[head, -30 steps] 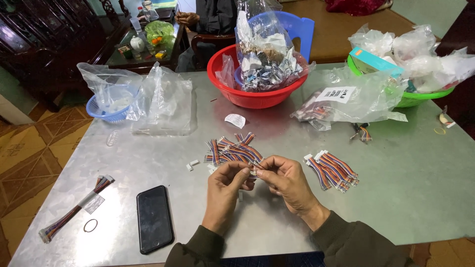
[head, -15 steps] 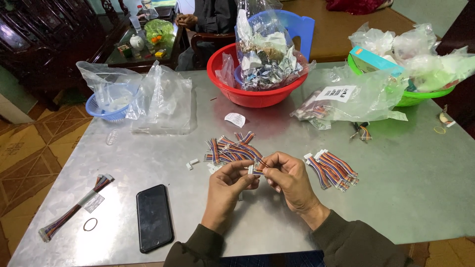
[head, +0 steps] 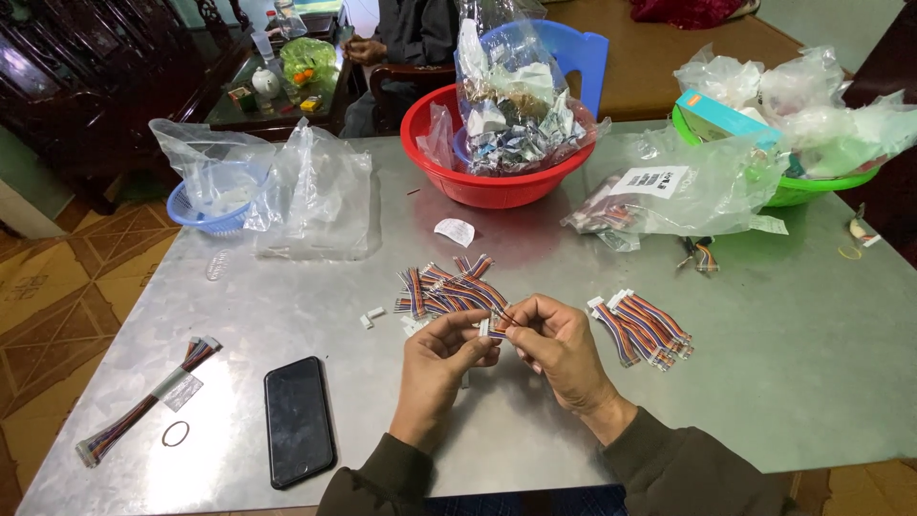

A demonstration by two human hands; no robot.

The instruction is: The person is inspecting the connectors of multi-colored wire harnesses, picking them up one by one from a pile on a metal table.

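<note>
My left hand point(head: 437, 368) and my right hand point(head: 557, 349) meet over the middle of the grey metal table point(head: 783, 363). Together they pinch a short multicoloured ribbon cable with a small white connector point(head: 489, 328) between the fingertips. Just beyond the hands lies a loose pile of the same coloured cables point(head: 447, 289). To the right of my right hand lies a neater row of cables with white connectors point(head: 642, 327). Two loose white connectors point(head: 371, 316) lie left of the pile.
A black phone point(head: 298, 419) lies near the front edge, with a long bundled cable point(head: 143, 405) and a rubber ring point(head: 175, 434) to its left. A red basin point(head: 497, 182), green basin point(head: 821, 182), blue basket point(head: 215, 215) and clear plastic bags stand at the back. Another person sits beyond the table.
My hands have shifted slightly right and their fingers have worked around the small cable; nothing else has moved.
</note>
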